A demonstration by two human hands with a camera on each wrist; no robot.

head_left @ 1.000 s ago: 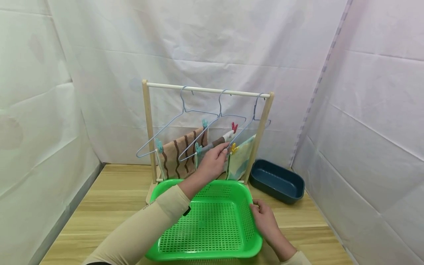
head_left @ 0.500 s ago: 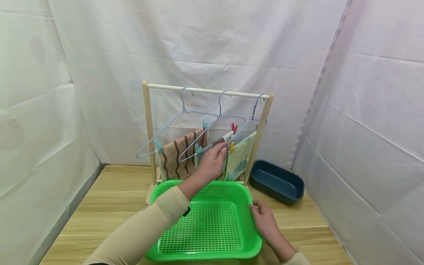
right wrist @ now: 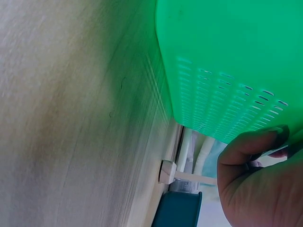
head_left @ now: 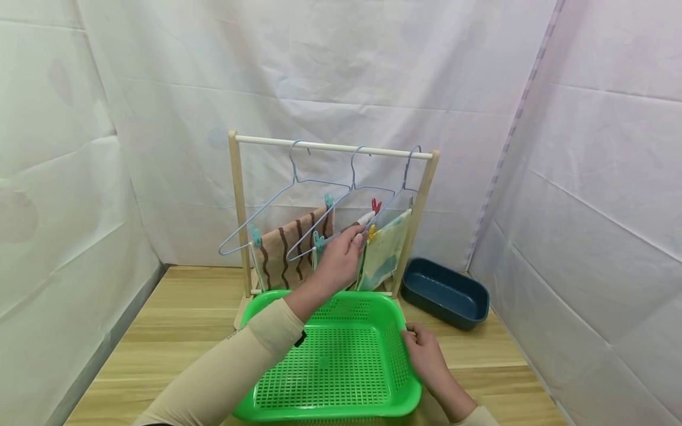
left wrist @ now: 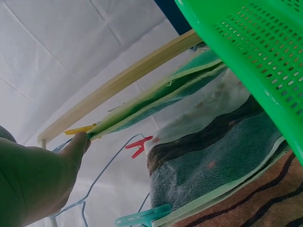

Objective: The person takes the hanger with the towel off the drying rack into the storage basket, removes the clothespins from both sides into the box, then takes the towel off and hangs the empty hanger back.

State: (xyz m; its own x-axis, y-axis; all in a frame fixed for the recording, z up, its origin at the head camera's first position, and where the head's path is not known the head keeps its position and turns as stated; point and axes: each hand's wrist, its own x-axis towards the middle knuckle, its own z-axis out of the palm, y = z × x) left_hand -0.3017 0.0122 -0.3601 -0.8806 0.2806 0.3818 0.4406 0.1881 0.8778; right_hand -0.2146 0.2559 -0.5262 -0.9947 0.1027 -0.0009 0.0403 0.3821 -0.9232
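My left hand [head_left: 341,257] reaches across the basket and pinches the lower corner of the rightmost blue wire hanger [head_left: 406,171]. Beside those fingers a yellow clothespin [head_left: 372,232] clips a pale green and blue towel [head_left: 391,248] to this hanger. The left wrist view shows that towel [left wrist: 156,97] hanging folded under the thumb. At the right side of a green plastic basket [head_left: 330,410], my right hand [head_left: 426,355] grips the rim. In the right wrist view, thumb and fingers of the right hand [right wrist: 260,179] close at the basket's edge [right wrist: 227,113].
A wooden drying rack [head_left: 238,195] with a white rail [head_left: 330,144] stands behind the basket. Its other hangers carry a brown-striped towel [head_left: 293,248] and a grey, brown and white towel [left wrist: 203,156], clipped with teal and red clothespins [head_left: 376,205]. A dark blue tub [head_left: 444,293] stands right.
The rightmost hanger and its towel have shifted left and swung, and the hook's top now shows higher above the rail. My left hand stays at its corner; the right hand has not moved.
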